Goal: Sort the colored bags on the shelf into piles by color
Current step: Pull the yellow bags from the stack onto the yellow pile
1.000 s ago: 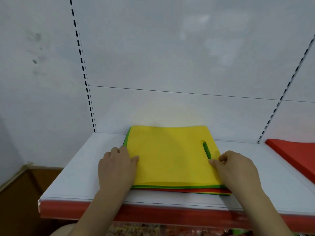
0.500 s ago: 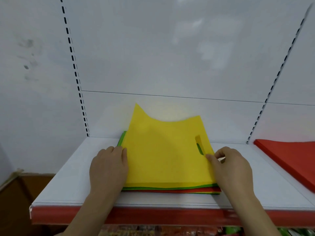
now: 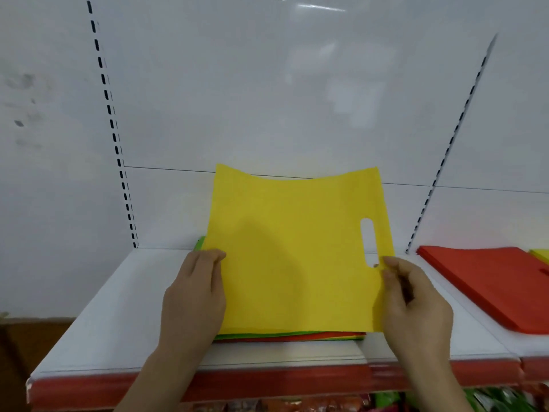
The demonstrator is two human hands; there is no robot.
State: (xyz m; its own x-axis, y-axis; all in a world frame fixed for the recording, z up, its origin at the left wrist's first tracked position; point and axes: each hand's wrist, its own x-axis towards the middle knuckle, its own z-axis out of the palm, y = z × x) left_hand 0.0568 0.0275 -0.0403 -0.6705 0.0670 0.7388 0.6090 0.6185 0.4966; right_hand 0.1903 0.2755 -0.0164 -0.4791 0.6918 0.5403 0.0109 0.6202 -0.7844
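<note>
Fingers of my left hand and right hand pinch the side edges of a yellow bag, centre of frame. I hold it tilted up, far edge raised against the white back panel. The bag is a flat, matte sheet with an oval handle slot near its right edge. Beneath it, a stack of green, red and yellow bags lies on the shelf. At right lies a red pile.
</note>
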